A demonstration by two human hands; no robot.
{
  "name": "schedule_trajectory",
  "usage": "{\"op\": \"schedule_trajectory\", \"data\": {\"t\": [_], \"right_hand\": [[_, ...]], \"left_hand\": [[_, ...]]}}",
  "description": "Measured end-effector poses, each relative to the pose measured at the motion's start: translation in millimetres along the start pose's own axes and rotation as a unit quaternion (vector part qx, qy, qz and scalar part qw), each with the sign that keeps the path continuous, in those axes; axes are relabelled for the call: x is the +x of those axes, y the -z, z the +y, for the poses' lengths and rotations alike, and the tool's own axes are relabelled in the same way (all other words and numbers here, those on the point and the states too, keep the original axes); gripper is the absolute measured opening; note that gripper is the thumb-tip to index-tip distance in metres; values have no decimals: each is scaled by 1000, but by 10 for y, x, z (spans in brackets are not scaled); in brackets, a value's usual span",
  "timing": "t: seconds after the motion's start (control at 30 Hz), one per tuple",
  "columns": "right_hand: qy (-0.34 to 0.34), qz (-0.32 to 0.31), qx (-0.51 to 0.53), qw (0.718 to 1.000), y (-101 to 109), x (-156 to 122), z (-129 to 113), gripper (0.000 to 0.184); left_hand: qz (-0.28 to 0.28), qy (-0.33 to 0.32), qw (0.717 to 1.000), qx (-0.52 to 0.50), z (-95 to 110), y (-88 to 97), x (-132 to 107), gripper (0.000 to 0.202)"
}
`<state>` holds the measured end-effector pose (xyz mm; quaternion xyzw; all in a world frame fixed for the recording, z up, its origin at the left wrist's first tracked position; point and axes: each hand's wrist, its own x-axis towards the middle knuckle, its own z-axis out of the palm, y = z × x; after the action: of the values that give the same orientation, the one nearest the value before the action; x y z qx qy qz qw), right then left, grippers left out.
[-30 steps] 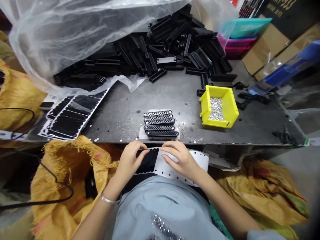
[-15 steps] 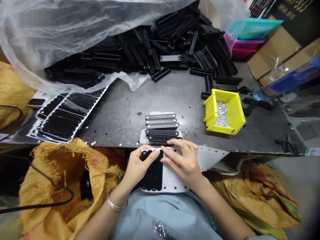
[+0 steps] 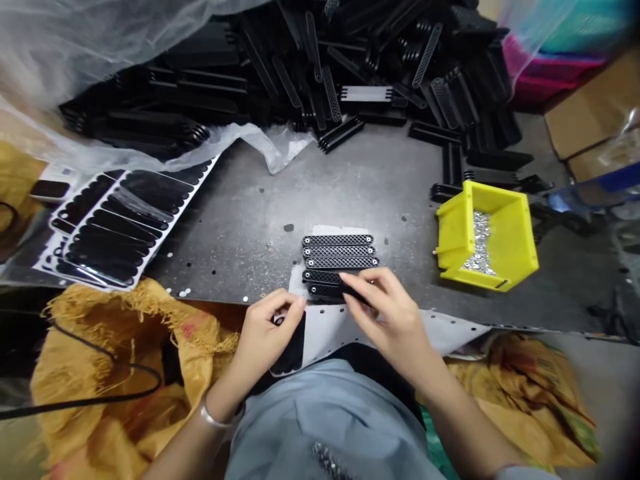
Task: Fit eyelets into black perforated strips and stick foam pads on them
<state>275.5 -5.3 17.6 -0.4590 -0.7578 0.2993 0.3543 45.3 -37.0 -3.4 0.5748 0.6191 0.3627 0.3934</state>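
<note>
The worktop is dull grey sheet metal, scuffed and speckled. Behind it lies a heap of matt black moulded plastic strips, partly under a thin, crinkled clear plastic sheet. Near its right end sits a smooth yellow plastic bin of shiny metal bits. At its left end lie glossy black pads. Along its front edge runs a smooth white backing sheet, and below that slumps a rough woven yellow sack with frayed threads.
</note>
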Motion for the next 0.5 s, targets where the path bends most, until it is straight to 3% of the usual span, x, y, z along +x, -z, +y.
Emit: {"op": "schedule_trajectory", "data": {"t": [0.07, 0.17, 0.27, 0.5], "right_hand": [[83, -15, -110, 990, -129, 94, 32, 41], [148, -44, -164, 974, -215, 141, 61, 27], [164, -63, -171, 969, -202, 151, 85, 15], [160, -73, -175, 969, -249, 178, 92, 18]], "left_hand": [[32, 33, 999, 8, -10, -6, 66, 13], [19, 44, 999, 7, -48, -31, 121, 17], [0, 37, 999, -12, -76, -51, 141, 17], [-16, 90, 995, -36, -93, -67, 187, 20]]}}
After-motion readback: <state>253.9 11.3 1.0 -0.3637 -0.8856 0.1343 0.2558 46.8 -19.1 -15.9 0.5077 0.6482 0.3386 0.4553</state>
